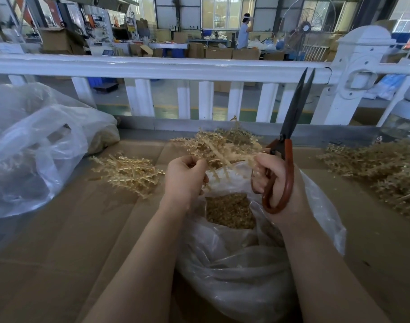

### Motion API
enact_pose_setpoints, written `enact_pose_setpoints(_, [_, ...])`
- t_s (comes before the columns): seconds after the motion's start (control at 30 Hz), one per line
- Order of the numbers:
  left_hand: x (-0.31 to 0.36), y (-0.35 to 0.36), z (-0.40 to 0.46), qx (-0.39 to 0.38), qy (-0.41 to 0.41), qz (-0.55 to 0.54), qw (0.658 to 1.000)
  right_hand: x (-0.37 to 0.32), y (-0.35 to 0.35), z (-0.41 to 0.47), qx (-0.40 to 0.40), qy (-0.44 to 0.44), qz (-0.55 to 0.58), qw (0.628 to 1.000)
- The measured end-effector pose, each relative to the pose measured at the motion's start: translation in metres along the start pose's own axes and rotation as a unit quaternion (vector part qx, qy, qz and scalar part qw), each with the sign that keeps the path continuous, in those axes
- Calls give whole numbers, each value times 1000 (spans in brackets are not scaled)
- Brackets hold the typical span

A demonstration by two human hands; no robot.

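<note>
— Well, start close: the crumpled clear plastic bag of cut golden bits sits right under your wrists, and its mouth is partly folded in. Anything you snip could bounce off those folds onto the brown cardboard tabletop.

— Agreed. Mind your left hand too: its fingers are curled, pinching one end of the gold-coloured branching plastic sprig, which hangs just above the bag's mouth.

— Your right hand does double duty. Its fingers hook through a handle loop of the black-bladed scissors with reddish-brown handles, while thumb and fingertips nip the sprig's other end. That split grip looks loose to me; the scissors could twist or drop.

— And the blades point up and away from you, tips barely apart. Swing them down in a hurry and you risk nicking your left fingers.

— Further out, the loose heap of golden sprigs lies near on your left; a snagged twig could drag it along.
</note>
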State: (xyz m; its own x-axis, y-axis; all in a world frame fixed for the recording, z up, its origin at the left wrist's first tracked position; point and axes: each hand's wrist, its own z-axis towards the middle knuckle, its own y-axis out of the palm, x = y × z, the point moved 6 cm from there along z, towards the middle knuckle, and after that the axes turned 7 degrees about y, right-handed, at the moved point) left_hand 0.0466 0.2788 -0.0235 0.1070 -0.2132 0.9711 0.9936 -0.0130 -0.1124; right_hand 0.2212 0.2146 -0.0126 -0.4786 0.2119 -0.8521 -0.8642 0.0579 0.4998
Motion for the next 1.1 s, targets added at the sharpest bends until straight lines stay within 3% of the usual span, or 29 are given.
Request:
enact_pose_setpoints(0.2, [-7, -7, 1, 56, -30, 24, 998, -3, 7, 4, -33, -5, 69, 997])
enact_pose_setpoints(0.3, [-10, -14, 1, 84, -54, -17, 995, -10, 8, 7, -66, 10, 102, 993])
enact_pose_setpoints(0.4, [-2, -8, -2, 44, -38, -118, 991, -15, 4, 12, -54, 20, 66, 996])
enact_pose_setpoints(0.53, [11, 0, -6, -30, -34, -235, 971, -12, -1, 4, 1, -35, 66, 997])
enact_pose_setpoints(0.73, [26, 2, -8, -106, 5, -320, 942, -7, -6, 3, 51, -27, 84, 995])
enact_pose_setpoints(1.1, [30, 2, -8, -152, 18, -388, 909, -13, -7, -1, 57, -49, 122, 990])
